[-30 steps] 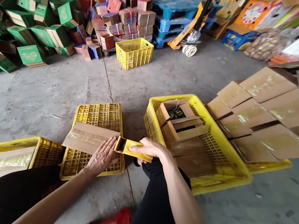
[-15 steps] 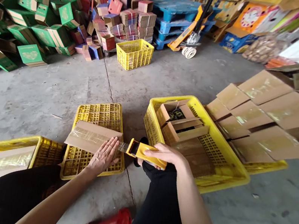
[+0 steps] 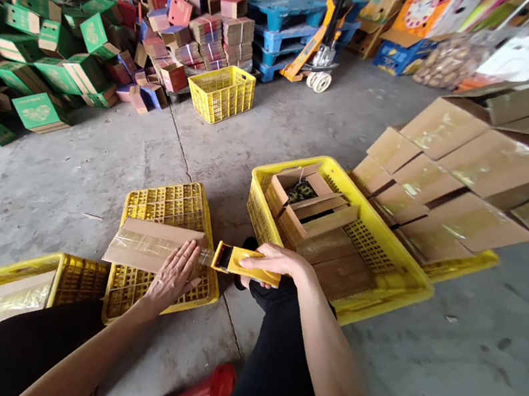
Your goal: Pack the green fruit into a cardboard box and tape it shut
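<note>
Across an upturned yellow crate (image 3: 167,203) lies a brown cardboard box (image 3: 142,231) with clear tape along its top. My left hand (image 3: 175,274) rests on the right end of the box, fingers stretched out. My right hand (image 3: 279,261) grips a yellow tape dispenser (image 3: 236,261) just past that end, with its head close to the box edge. A short strip of tape seems to run between box and dispenser. Part of my right fingers is hidden under the dispenser.
A yellow crate (image 3: 394,290) with open and closed boxes stands on the right, beside stacked cartons (image 3: 494,159). Another crate (image 3: 57,285) with taped boxes is at lower left. A red plastic object (image 3: 217,386) lies between my legs. Farther off are a yellow basket (image 3: 223,96) and blue pallets (image 3: 286,9).
The dispenser and my right hand have shifted slightly left, nearer the box end. My left hand remains flat on the box. The whole view has turned a little.
</note>
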Demonstrator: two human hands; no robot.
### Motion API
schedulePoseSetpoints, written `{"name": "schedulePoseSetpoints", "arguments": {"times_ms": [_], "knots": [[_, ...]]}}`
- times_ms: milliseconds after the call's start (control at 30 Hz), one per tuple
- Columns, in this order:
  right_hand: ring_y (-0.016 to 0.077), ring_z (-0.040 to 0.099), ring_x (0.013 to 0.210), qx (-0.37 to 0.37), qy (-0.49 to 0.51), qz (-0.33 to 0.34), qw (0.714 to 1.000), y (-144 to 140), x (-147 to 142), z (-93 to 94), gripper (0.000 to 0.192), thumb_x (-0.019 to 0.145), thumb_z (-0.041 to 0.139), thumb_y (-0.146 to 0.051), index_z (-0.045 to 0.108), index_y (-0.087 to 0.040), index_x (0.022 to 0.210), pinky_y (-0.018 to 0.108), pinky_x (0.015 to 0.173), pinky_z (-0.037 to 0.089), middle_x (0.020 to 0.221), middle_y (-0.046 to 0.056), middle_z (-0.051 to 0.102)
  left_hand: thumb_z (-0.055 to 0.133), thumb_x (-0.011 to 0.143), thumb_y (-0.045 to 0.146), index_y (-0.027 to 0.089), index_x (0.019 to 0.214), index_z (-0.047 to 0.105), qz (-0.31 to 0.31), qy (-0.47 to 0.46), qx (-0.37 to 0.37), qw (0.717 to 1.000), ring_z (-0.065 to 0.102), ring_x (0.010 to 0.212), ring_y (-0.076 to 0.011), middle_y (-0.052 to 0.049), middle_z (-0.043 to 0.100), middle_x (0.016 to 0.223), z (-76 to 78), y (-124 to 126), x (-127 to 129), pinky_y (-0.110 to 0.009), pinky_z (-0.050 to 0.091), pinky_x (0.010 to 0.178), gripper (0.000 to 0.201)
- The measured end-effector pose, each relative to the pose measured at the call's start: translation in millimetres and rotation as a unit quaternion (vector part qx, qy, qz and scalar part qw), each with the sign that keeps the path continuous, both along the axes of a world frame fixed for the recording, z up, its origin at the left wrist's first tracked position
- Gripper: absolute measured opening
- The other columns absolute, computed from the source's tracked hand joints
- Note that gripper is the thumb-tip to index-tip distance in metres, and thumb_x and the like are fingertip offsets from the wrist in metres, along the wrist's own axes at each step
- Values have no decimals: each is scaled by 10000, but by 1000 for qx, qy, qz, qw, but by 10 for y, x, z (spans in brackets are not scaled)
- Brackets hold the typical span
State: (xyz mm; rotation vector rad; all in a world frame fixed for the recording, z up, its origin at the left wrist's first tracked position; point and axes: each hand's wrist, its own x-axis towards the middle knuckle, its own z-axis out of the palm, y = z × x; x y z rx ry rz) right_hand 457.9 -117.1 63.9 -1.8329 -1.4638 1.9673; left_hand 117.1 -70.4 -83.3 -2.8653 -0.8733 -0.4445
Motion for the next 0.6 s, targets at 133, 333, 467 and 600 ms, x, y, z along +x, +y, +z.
{"name": "schedulePoseSetpoints", "arguments": {"times_ms": [133, 333, 467, 600], "knots": [[197, 741, 716, -11, -18, -2, 1000, 12, -40, -5, 514, 859, 711, -685, 719, -180, 956, 245, 635, 554, 857, 88, 810, 582, 1035, 400, 271, 1719, 131, -4, 6, -17, 1000, 338, 1572, -364, -158, 191, 1750, 36, -10, -1, -521, 341, 1259, 829], [206, 740, 699, -9, -4, -22, 1000, -58, -19, 66, 555, 817, 743, -712, 732, -177, 962, 247, 618, 552, 802, 83, 796, 594, 1029, 404, 254, 1721, 104, -5, 14, -26, 1000, 302, 1588, -362, -174, 190, 1750, 56, -15, -4, -522, 354, 1245, 861], [210, 722, 643, 6, 14, -33, 999, -170, 65, 66, 533, 817, 736, -708, 742, -188, 936, 267, 569, 543, 802, 77, 790, 608, 1016, 449, 233, 1720, 109, -9, 17, -33, 999, 283, 1593, -377, -190, 165, 1753, 60, -19, -13, -526, 353, 1241, 889], [198, 716, 621, -9, -7, -13, 1000, -165, 86, 2, 533, 825, 734, -695, 746, -167, 901, 255, 557, 521, 784, 80, 786, 613, 998, 522, 208, 1715, 159, -6, 24, -38, 999, 260, 1599, -390, -204, 167, 1750, 51, -27, -25, -545, 322, 1252, 905]]}}
